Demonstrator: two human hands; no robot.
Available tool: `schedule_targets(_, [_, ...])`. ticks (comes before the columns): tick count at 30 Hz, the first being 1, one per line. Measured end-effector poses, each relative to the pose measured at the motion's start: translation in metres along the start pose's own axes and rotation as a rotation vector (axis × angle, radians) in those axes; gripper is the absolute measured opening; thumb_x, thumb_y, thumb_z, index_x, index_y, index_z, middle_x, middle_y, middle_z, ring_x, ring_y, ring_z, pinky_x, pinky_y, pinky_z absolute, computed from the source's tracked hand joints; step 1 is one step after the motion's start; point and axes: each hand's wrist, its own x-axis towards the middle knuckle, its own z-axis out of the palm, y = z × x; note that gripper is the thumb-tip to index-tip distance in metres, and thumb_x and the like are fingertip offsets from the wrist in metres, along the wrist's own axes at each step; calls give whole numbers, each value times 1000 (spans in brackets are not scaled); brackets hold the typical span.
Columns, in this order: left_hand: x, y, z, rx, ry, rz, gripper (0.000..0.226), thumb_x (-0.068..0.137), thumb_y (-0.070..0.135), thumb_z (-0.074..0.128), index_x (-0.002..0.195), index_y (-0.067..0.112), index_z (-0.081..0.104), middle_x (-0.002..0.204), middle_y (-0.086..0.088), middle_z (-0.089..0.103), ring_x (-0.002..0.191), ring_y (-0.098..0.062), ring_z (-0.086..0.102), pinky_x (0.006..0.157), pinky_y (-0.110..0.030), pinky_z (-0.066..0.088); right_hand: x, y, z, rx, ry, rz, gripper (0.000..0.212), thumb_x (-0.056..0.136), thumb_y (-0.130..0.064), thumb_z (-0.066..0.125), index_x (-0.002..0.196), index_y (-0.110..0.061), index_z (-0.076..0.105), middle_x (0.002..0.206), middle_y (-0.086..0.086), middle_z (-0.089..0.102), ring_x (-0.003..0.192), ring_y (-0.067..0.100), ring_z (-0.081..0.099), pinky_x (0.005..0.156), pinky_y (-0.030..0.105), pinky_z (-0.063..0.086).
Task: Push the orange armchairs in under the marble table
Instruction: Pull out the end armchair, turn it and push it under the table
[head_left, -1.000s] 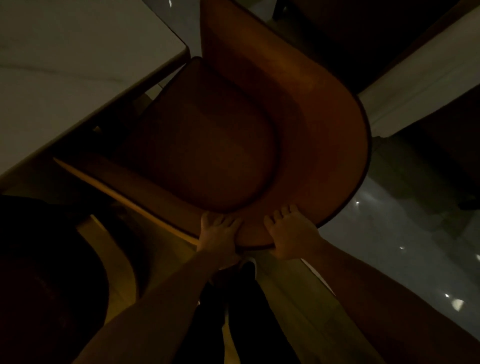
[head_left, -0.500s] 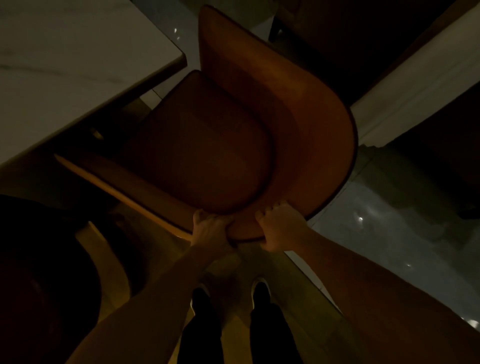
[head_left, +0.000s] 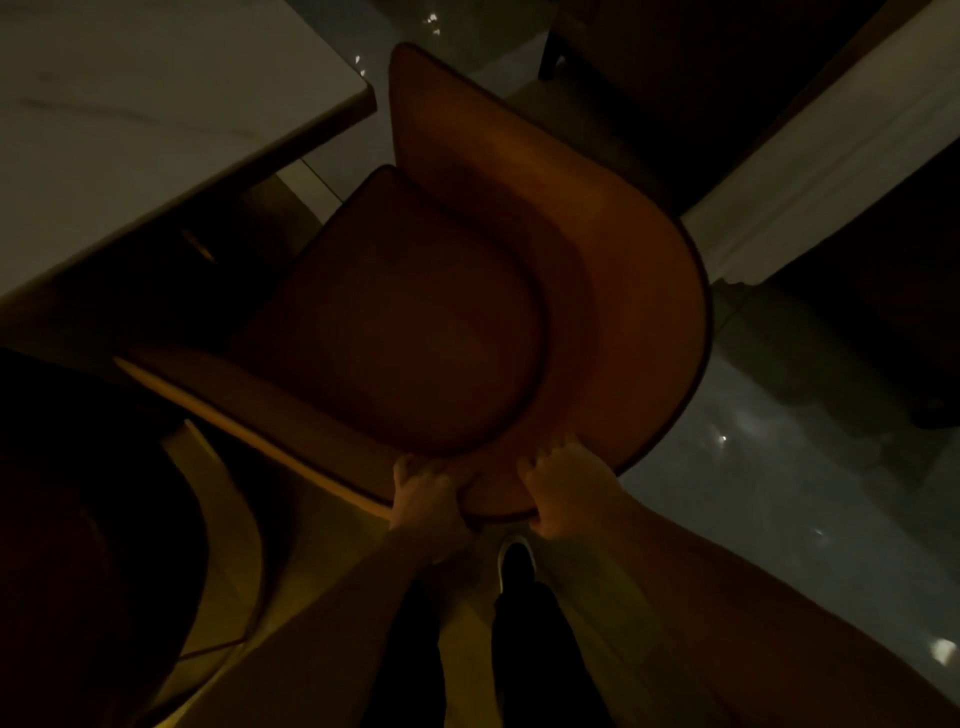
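In dim light an orange armchair (head_left: 613, 249) with a curved back and rounded seat fills the middle of the view. Its front left part reaches under the edge of the pale marble table (head_left: 130, 104) at the upper left. My left hand (head_left: 423, 493) and my right hand (head_left: 563, 486) both grip the top rim of the chair's back, side by side, fingers curled over it. A second armchair (head_left: 88, 545), very dark, stands at the lower left beside the first.
A dark piece of furniture (head_left: 675, 78) stands beyond the chair at the upper right, with a pale band (head_left: 831, 176) beside it. Glossy grey floor (head_left: 779, 493) lies to the right. My legs and one shoe (head_left: 514, 564) are just behind the chair.
The chair sits further from the table corner than a second ago, with more of its seat showing. Both hands keep their grip on the back. My feet have shifted behind it.
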Motion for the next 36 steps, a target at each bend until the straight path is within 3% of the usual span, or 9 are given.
schedule_targets(9, [-54,14,8,21,-199,-58,73,72,45,66,140,35,41,139,8,47,134,-17,36,115,-55,-1,-33,-49,27,-18,-96,-1,64,84,-57,56,123,-7,46,109,15,61,97,33,57,90,49,41])
schedule_targets(16, [-78,20,21,129,-270,-74,91,69,43,65,149,26,25,147,3,38,140,-19,26,114,-58,-8,-47,-72,43,8,-128,47,88,85,-51,58,147,-3,20,144,30,34,131,48,32,112,62,14])
schedule_targets(18, [-80,25,28,161,-270,-100,95,69,44,64,150,20,20,150,-2,34,142,-22,21,113,-60,-11,-51,-69,46,33,-91,25,88,82,-53,60,146,-3,26,143,28,38,130,46,35,111,63,18])
schedule_targets(21, [-83,46,31,135,-277,-120,94,78,51,58,152,15,13,155,-6,24,145,-25,15,115,-57,-11,-64,-54,53,101,5,-85,82,59,-58,76,124,-11,59,115,13,64,105,31,61,98,53,45])
schedule_targets(24, [-81,74,32,43,-245,-87,87,84,54,53,151,17,12,156,-3,21,144,-23,15,117,-51,0,-81,-18,57,114,139,-151,76,53,-60,77,114,-16,65,107,7,68,98,25,64,97,46,47])
schedule_targets(27, [-71,105,36,1,-182,-66,90,83,59,53,152,20,9,157,-2,20,143,-24,16,117,-52,8,-94,30,55,29,233,-121,77,51,-55,80,115,-13,67,111,10,68,101,30,63,103,51,35])
schedule_targets(31, [-53,141,44,-11,-185,-104,118,70,72,62,151,28,-10,160,-1,7,144,-30,13,114,-61,8,-99,84,42,-9,143,10,98,38,-41,92,127,-13,59,124,20,60,120,42,52,109,65,22])
schedule_targets(34, [-40,156,50,-42,-163,-195,122,66,70,67,151,29,-10,159,-2,10,142,-33,17,112,-62,10,-100,90,33,-27,54,78,102,54,-31,89,144,-19,41,146,22,40,139,46,24,108,73,-2])
schedule_targets(36, [-36,159,52,-10,-128,-228,108,75,57,68,151,27,-2,156,-3,19,139,-31,25,112,-58,16,-99,89,36,-36,73,79,98,60,-26,86,145,-19,38,148,21,36,142,46,17,107,71,-13])
